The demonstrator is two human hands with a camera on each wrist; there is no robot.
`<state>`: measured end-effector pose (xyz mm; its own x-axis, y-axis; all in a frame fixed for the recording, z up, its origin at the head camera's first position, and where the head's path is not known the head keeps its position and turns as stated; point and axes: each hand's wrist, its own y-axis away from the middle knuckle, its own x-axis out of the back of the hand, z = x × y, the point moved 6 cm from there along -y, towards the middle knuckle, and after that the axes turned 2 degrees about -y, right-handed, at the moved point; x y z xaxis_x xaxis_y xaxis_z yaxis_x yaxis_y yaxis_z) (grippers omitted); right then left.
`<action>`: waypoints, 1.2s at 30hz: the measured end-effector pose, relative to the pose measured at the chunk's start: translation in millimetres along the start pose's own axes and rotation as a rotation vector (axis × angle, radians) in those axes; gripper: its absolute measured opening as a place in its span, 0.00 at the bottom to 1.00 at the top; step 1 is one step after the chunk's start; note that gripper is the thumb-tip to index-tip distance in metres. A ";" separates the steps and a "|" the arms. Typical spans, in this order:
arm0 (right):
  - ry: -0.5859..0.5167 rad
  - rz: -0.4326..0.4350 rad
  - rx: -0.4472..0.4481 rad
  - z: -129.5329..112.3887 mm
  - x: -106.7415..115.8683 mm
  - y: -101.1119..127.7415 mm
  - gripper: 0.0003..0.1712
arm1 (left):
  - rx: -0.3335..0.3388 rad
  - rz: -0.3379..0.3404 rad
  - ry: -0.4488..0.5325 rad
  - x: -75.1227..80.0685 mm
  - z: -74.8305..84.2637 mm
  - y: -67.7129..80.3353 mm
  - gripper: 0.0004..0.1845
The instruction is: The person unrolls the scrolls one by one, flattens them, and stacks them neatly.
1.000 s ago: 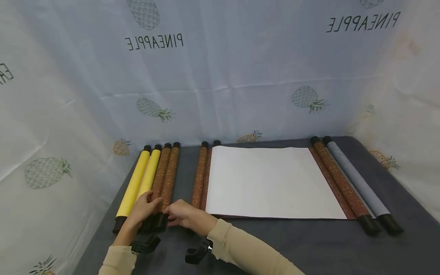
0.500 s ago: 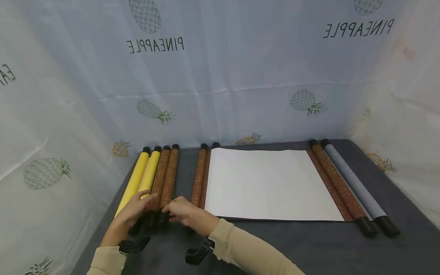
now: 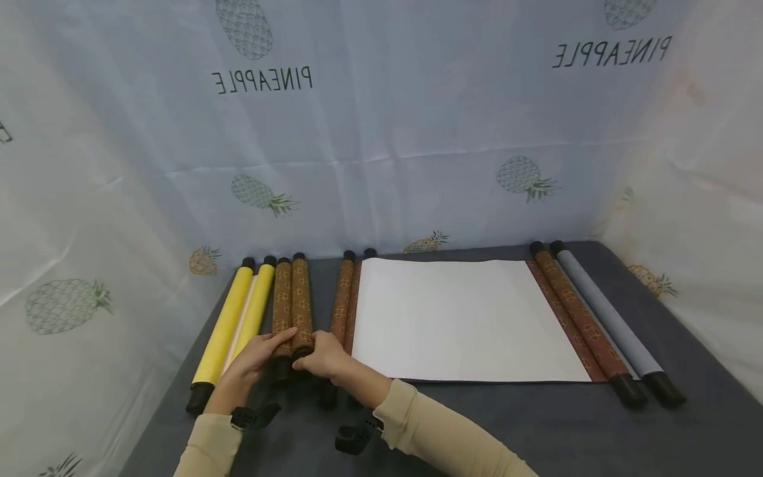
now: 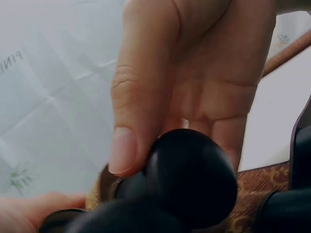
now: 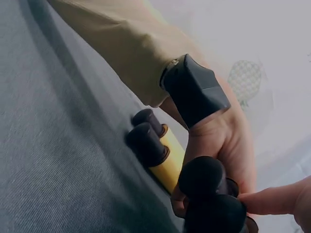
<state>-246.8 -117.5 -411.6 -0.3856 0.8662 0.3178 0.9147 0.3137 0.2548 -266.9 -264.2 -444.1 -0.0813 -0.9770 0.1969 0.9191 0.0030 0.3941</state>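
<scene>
Two brown patterned rollers of a scroll (image 3: pixel 301 298) lie side by side at the left, with black end caps toward me. My left hand (image 3: pixel 253 358) has its fingers over the near end of the left roller. Close beside it, my right hand (image 3: pixel 330 361) grips the near end of the right roller. In the left wrist view, a black end cap (image 4: pixel 192 179) sits between the thumb and fingers of the right hand (image 4: pixel 194 73). The right wrist view has the left hand (image 5: pixel 223 150) around the rollers behind two black caps (image 5: pixel 204 179).
Left of my hands lies a yellow scroll (image 3: pixel 220 331) with two rollers. A partly unrolled scroll with a white sheet (image 3: pixel 465 318) spans the dark table (image 3: pixel 477 424), its brown rollers at both sides. A grey roller (image 3: pixel 610 311) lies far right. A pineapple-printed curtain (image 3: pixel 387 119) stands behind.
My left hand has moved right, from beside the yellow scroll onto the brown rollers. My right hand has closed on the right roller. The brown rollers have shifted slightly right, away from the yellow ones.
</scene>
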 end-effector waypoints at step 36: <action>0.086 0.089 0.276 25.3 62.2 27.8 0.47 | -0.171 0.123 0.321 -71.6 18.1 3.7 0.37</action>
<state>-242.3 -45.1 -407.8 -0.3008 0.8625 0.4069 0.9391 0.3423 -0.0315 -264.6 -190.4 -440.5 0.1335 -0.9887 -0.0683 0.9677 0.1152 0.2244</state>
